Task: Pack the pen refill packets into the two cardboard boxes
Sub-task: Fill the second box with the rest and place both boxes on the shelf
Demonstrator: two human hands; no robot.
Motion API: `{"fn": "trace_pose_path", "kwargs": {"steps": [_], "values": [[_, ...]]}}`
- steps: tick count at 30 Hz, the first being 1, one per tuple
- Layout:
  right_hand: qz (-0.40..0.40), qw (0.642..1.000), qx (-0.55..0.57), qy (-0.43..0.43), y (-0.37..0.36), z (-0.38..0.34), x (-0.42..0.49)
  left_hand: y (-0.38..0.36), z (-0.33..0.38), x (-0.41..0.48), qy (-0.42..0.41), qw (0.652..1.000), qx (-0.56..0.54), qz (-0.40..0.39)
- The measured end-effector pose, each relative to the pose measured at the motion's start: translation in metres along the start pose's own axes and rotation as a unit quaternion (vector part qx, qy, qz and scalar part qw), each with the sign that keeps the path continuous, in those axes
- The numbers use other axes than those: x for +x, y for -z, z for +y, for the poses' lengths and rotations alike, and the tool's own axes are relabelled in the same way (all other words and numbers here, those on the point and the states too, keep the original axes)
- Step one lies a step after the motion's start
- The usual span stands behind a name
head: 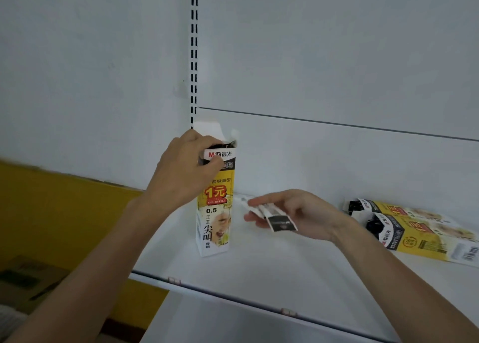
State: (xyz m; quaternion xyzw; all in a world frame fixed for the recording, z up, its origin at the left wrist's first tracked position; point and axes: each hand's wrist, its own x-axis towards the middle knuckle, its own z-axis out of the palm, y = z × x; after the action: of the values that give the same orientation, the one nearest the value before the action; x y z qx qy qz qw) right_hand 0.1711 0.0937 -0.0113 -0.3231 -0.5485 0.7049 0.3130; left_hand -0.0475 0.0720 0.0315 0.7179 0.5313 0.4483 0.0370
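Yellow-and-white box; black-topped, seemingly white packets; white shelf.

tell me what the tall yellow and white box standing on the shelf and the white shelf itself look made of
Tall yellow and white box: thin printed cardboard, faintly glossy; the raised top flap shows a plain white inner face. White shelf: probably painted metal, smooth satin sheen, thin folded front edge.

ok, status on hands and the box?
Left hand grips top of upright box, flap open. Right hand holds refill packets beside it, not yet in. Other boxes lie flat far right, out of the way.
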Motion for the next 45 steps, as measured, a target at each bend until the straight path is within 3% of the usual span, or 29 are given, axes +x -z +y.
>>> {"fn": "trace_pose_path", "kwargs": {"steps": [3,5,9,12,17,21,26,31,34,39,42,45], "values": [[0.055,0.990,-0.110,0.074,-0.003,-0.013,0.001,-0.001,0.000,-0.001,-0.009,1.000,-0.015,0.004],[0.148,0.954,-0.210,0.154,-0.010,-0.027,0.006,0.000,0.001,0.000,-0.013,1.000,-0.025,0.003],[0.315,0.859,-0.300,0.269,-0.016,-0.066,0.021,-0.001,0.006,-0.002,-0.019,1.000,-0.016,-0.015],[0.315,0.808,-0.345,0.358,-0.026,-0.101,0.023,-0.001,0.010,-0.004,-0.029,0.999,0.004,-0.018],[0.251,0.785,-0.376,0.423,-0.052,-0.134,0.022,-0.004,0.007,-0.003,-0.027,1.000,-0.013,-0.005],[0.172,0.809,-0.379,0.415,-0.062,-0.137,0.029,-0.002,0.002,-0.002,-0.026,1.000,-0.017,0.003],[0.136,0.817,-0.427,0.364,-0.058,-0.133,0.041,-0.002,-0.003,-0.002,-0.033,0.999,-0.002,0.000],[0.100,0.800,-0.531,0.261,-0.050,-0.121,0.057,-0.003,-0.002,-0.004,-0.040,0.999,0.021,-0.008],[0.030,0.827,-0.532,0.180,-0.047,-0.109,0.065,-0.004,-0.001,-0.002,-0.037,0.999,0.022,-0.010],[0.095,0.886,-0.340,0.300,-0.041,-0.111,0.071,-0.005,-0.007,-0.001,-0.043,0.999,0.016,0.000],[0.045,0.869,-0.442,0.217,-0.049,-0.097,0.076,-0.008,-0.008,-0.001,-0.052,0.998,0.010,0.023],[0.092,0.873,-0.435,0.202,-0.046,-0.091,0.079,-0.014,-0.009,-0.003,-0.051,0.998,-0.011,0.035]]}}
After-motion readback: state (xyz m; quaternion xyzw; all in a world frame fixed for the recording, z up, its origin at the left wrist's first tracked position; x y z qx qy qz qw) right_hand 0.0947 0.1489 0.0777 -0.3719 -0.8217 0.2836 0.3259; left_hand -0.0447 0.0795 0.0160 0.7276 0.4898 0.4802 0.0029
